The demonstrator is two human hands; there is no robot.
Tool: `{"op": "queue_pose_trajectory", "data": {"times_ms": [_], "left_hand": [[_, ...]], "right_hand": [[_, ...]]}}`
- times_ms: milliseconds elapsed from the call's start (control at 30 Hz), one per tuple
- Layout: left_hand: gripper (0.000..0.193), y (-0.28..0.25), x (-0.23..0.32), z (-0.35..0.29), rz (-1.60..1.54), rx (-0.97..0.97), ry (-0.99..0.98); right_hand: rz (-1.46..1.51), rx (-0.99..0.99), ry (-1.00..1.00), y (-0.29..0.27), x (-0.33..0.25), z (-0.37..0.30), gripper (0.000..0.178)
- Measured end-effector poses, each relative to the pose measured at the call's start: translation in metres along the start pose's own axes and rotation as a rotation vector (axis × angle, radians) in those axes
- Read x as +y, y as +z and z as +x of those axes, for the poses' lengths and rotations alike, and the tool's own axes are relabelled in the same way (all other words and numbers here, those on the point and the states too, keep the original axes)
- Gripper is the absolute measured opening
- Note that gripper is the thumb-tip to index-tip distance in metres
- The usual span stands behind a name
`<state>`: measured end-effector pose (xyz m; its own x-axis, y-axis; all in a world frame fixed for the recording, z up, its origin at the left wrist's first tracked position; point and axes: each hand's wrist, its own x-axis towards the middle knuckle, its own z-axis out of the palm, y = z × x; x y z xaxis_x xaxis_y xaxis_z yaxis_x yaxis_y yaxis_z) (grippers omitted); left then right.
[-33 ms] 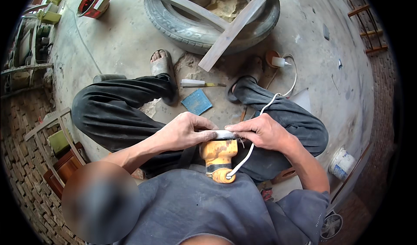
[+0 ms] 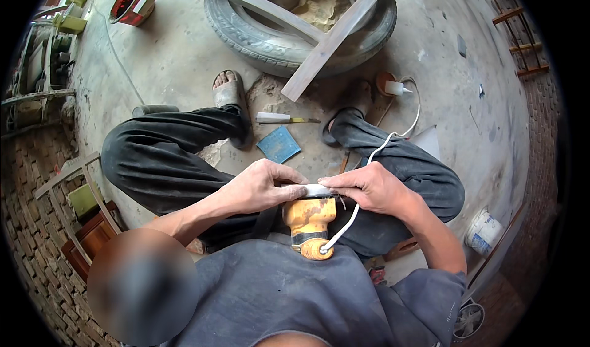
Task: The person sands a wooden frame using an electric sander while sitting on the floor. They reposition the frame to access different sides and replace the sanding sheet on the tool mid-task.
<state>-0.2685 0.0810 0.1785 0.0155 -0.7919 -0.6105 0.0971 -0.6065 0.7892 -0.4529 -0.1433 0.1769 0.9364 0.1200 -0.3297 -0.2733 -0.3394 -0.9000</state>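
A yellow corded power sander (image 2: pixel 309 215) rests in my lap with its rounded, black-banded end against my shirt. Its pad end, edged by a pale whitish strip (image 2: pixel 318 191), points away from me. At the left end of this strip, my left hand (image 2: pixel 265 186) is closed with thumb and fingers pinching the edge. My right hand (image 2: pixel 369 186) pinches the other end, fingertips pressed together beside a dark, frayed edge. Whether the strip is sandpaper or the pad itself I cannot tell. From the sander's near end a white cord (image 2: pixel 351 218) runs past my right hand.
A tire (image 2: pixel 246 46) lies ahead, with a wooden frame (image 2: pixel 326 39) across it. Between my feet are a white-handled tool (image 2: pixel 276 118) and a blue square sheet (image 2: pixel 278 144). A glue bottle (image 2: pixel 394 88) sits right; a white bucket (image 2: pixel 485 231) stands near my right knee.
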Motion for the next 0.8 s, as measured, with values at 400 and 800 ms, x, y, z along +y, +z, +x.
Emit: {"op": "queue_pose_trajectory", "data": {"times_ms": [400, 800], "left_hand": [[0.029, 0.004, 0.002, 0.000, -0.011, -0.015, 0.034], [0.031, 0.024, -0.030, -0.009, -0.286, 0.076, 0.104]], "right_hand": [[0.017, 0.008, 0.107, 0.007, -0.007, 0.006, 0.026], [0.073, -0.076, 0.078, 0.006, -0.005, 0.003, 0.038]]}}
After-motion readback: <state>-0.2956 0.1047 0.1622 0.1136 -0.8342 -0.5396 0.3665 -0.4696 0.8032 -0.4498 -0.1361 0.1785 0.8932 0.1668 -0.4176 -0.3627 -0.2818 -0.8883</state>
